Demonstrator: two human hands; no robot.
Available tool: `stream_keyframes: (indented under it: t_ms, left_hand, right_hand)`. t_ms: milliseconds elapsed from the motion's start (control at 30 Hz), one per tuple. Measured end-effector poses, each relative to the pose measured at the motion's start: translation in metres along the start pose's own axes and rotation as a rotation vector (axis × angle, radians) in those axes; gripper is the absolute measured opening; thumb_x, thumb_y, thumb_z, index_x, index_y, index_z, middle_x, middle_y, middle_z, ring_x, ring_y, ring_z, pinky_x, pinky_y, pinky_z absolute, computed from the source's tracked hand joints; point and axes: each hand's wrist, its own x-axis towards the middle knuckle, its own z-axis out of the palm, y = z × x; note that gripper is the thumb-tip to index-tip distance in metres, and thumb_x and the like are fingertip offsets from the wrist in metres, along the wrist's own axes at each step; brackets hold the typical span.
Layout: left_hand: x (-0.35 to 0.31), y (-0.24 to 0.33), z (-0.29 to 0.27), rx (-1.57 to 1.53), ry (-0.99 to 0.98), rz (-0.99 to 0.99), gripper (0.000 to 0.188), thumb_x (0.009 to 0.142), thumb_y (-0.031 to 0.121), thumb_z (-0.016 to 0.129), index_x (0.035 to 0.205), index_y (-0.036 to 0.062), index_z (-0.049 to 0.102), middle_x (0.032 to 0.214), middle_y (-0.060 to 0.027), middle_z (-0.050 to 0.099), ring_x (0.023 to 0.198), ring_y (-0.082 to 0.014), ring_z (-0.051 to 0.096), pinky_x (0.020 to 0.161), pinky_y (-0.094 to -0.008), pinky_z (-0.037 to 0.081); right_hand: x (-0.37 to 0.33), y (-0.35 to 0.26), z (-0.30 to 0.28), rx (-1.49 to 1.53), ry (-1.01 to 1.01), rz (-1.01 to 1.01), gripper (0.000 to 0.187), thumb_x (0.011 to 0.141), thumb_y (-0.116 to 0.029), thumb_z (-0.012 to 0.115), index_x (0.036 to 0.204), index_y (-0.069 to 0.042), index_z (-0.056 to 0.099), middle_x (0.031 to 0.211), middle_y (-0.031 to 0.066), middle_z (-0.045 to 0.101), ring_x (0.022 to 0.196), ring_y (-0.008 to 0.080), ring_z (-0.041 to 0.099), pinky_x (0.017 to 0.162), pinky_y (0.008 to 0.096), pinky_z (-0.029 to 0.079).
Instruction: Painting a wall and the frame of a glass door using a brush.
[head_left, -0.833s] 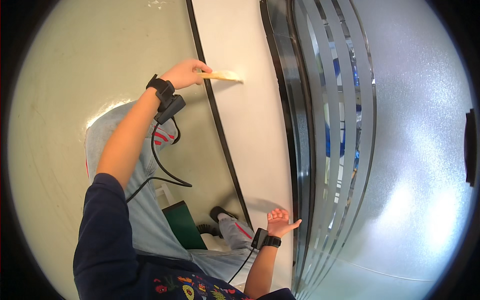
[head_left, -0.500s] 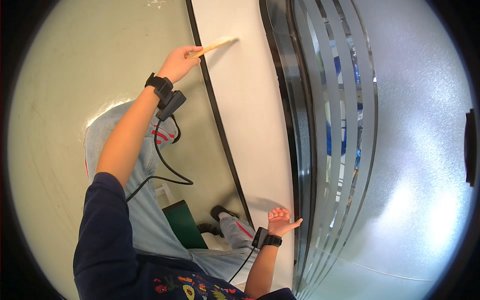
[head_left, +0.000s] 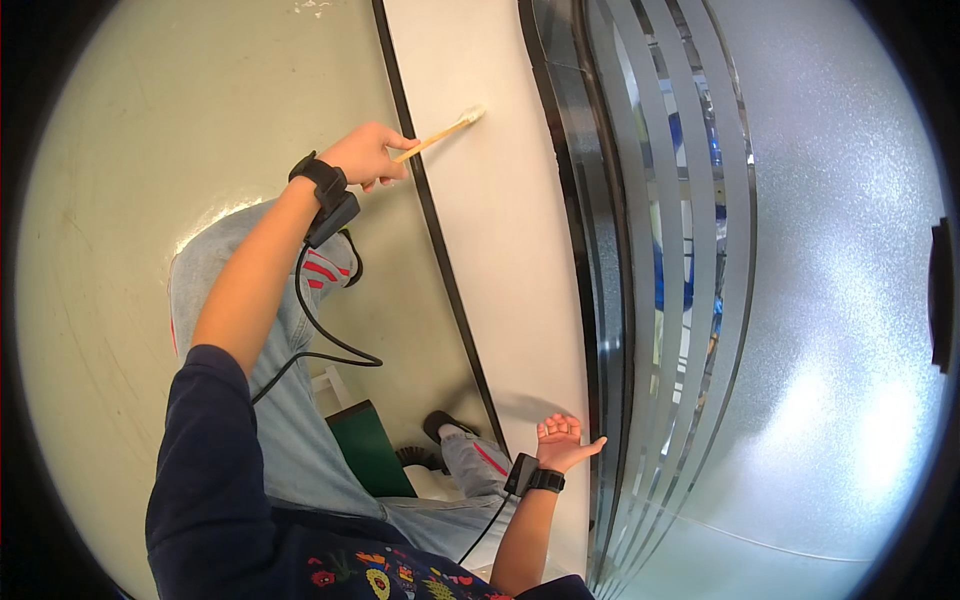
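My left hand (head_left: 366,157), stretched far out, is closed on the slim yellowish handle of a brush (head_left: 440,134). Pale bristles at its far end meet or hover just over the long white panel (head_left: 490,240); whether they touch I cannot tell. The fingers wrap the near end of the handle beside the panel's black edge strip. Closer to my body, my right hand (head_left: 562,445) rests against or just above the same panel, its fingers half curled and apart, thumb pointing toward the glass. Nothing shows in it.
Frosted glass (head_left: 830,300) with clear curved stripes rises right of the panel, behind a dark frame (head_left: 603,250). A dark green board-like object (head_left: 368,450) stands by my legs on the pale floor (head_left: 150,200). A black cable (head_left: 312,310) hangs from my left wrist device.
My left hand has come nearer to my body with the brush, and its bristle end has shifted along the white panel the same way. My right hand has stayed in place.
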Motion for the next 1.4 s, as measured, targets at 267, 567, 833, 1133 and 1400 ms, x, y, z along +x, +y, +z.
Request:
stream_keyframes:
  t_ms: [267, 567, 833, 1133, 1400]
  left_hand:
    - [0.006, -0.009, -0.001, 0.153, -0.176, 0.046, 0.038, 0.073, 0.016, 0.062, 0.111, 0.0109, 0.056, 0.055, 0.0003, 0.048, 0.047, -0.0076, 0.041, 0.044, -0.0227, 0.035]
    - [0.011, -0.013, -0.003, 0.089, 0.149, 0.106, 0.024, 0.074, 0.021, 0.063, 0.093, 0.0073, 0.062, 0.059, -0.0006, 0.048, 0.055, -0.0097, 0.046, 0.053, -0.0251, 0.038]
    - [0.025, -0.026, -0.009, -0.204, 0.586, 0.224, 0.031, 0.077, 0.019, 0.059, 0.106, 0.0094, 0.058, 0.06, 0.0011, 0.049, 0.054, -0.0069, 0.044, 0.051, -0.0225, 0.037]
    - [0.015, -0.019, -0.006, 0.023, 0.204, 0.169, 0.045, 0.07, 0.011, 0.056, 0.115, 0.0126, 0.054, 0.055, 0.0004, 0.045, 0.049, -0.0084, 0.039, 0.05, -0.0242, 0.035]
    - [0.002, -0.007, -0.011, 0.095, -0.005, 0.138, 0.04, 0.07, 0.011, 0.056, 0.11, 0.0128, 0.057, 0.057, -0.0003, 0.049, 0.053, -0.0076, 0.044, 0.052, -0.0239, 0.037]
  right_hand:
    - [0.001, 0.0, -0.003, -0.008, 0.022, 0.006, 0.075, 0.068, -0.077, 0.027, 0.069, -0.006, 0.053, 0.069, 0.0105, 0.056, 0.062, 0.0247, 0.053, 0.057, 0.0362, 0.041]
    - [-0.001, -0.001, -0.002, -0.021, 0.025, 0.009, 0.074, 0.069, -0.076, 0.027, 0.068, -0.006, 0.052, 0.07, 0.0102, 0.057, 0.062, 0.0246, 0.053, 0.058, 0.0364, 0.041]
    - [-0.002, 0.001, 0.001, -0.023, 0.036, 0.015, 0.075, 0.068, -0.076, 0.026, 0.069, -0.006, 0.052, 0.069, 0.0102, 0.056, 0.062, 0.0245, 0.052, 0.058, 0.0362, 0.041]
    - [0.001, -0.001, -0.006, -0.045, -0.007, 0.01, 0.075, 0.066, -0.077, 0.029, 0.073, -0.006, 0.054, 0.071, 0.009, 0.057, 0.067, 0.0238, 0.053, 0.062, 0.0374, 0.041]
    - [0.003, 0.0, -0.009, -0.052, -0.008, -0.008, 0.076, 0.066, -0.077, 0.03, 0.073, -0.006, 0.054, 0.071, 0.0095, 0.057, 0.067, 0.0239, 0.053, 0.062, 0.037, 0.041]
